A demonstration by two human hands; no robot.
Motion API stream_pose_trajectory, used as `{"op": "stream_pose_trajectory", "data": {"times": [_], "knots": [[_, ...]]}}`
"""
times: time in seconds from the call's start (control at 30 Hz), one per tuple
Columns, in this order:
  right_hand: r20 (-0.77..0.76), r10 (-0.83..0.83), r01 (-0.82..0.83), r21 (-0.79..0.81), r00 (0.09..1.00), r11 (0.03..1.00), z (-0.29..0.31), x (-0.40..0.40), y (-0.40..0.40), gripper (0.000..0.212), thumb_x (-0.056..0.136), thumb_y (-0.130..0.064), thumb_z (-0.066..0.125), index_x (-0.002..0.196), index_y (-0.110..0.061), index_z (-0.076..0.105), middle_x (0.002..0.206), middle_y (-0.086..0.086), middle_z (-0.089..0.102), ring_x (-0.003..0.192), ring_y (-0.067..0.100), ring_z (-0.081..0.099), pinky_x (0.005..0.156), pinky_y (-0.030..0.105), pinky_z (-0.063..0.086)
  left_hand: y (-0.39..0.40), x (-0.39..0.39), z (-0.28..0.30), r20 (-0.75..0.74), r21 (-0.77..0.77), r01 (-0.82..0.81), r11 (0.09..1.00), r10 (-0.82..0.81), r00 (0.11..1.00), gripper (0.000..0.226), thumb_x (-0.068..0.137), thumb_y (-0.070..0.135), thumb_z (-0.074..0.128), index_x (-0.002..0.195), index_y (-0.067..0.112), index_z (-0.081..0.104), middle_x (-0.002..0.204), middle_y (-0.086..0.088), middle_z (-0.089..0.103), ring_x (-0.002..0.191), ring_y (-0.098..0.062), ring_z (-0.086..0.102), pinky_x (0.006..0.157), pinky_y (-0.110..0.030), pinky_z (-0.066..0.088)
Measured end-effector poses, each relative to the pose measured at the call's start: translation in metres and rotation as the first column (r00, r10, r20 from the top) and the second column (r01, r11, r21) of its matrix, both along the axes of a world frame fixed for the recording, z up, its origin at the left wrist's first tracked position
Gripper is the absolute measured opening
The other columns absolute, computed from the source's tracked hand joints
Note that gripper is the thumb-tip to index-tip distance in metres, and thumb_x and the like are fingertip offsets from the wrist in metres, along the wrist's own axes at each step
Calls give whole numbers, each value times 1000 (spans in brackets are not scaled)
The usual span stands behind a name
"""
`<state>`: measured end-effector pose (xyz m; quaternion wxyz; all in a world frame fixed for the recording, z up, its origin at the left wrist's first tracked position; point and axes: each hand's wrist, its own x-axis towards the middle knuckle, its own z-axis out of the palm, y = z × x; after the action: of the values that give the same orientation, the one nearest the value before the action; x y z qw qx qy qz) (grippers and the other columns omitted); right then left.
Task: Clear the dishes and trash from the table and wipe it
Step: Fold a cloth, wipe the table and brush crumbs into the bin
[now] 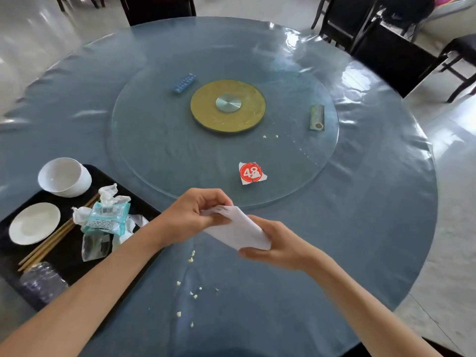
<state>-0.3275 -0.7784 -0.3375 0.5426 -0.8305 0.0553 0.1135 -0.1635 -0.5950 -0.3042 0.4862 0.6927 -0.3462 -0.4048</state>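
Both sets of fingers hold the folded white paper napkin (238, 229) at lower centre of the frame: the left hand (192, 215) pinches its upper-left end, the right hand (275, 244) cups its lower-right end, so its long axis runs diagonally between them above the round blue plastic-covered bench (373, 202). The pale yellow crumbs (192, 295) lie just below, towards the bottom edge, roughly level between both arms. The black tray (77, 253) of dishes sits at lower left, beside the left forearm.
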Motion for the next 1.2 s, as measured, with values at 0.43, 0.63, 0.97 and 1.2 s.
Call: {"op": "stream_pose_trajectory", "data": {"times": [0.43,0.63,0.97,1.2], "knots": [[111,-130,140,-86,985,986,-92,109,-60,72,102,3,40,153,-48,36,152,-21,50,141,-4,43,113,17,33,-63,128,-84,28,68,-216,974,215,976,29,101,20,62,121,39,70,133,21,65,128,1,57,108,-27,43],[292,-198,298,-353,936,887,-117,257,-152,75,95,1,35,155,-42,39,160,-4,45,143,22,47,108,48,47,-80,183,-182,470,437,-411,800,186,863,62,106,35,44,162,29,17,169,8,16,157,-18,7,124,-47,23],[14,190,-115,-753,982,648,-186,415,-210,54,105,-41,40,158,-39,31,169,5,19,153,32,18,119,58,25,-82,177,-266,798,367,-599,711,89,596,65,103,45,21,162,19,18,170,4,12,158,-22,7,126,-45,9],[141,116,59,-848,983,526,-208,437,-217,49,102,-54,39,150,-46,37,142,8,43,125,35,43,99,51,41,-80,180,-274,837,349,-618,704,62,543,63,104,42,26,163,19,18,170,4,13,158,-21,7,127,-45,12]]}}
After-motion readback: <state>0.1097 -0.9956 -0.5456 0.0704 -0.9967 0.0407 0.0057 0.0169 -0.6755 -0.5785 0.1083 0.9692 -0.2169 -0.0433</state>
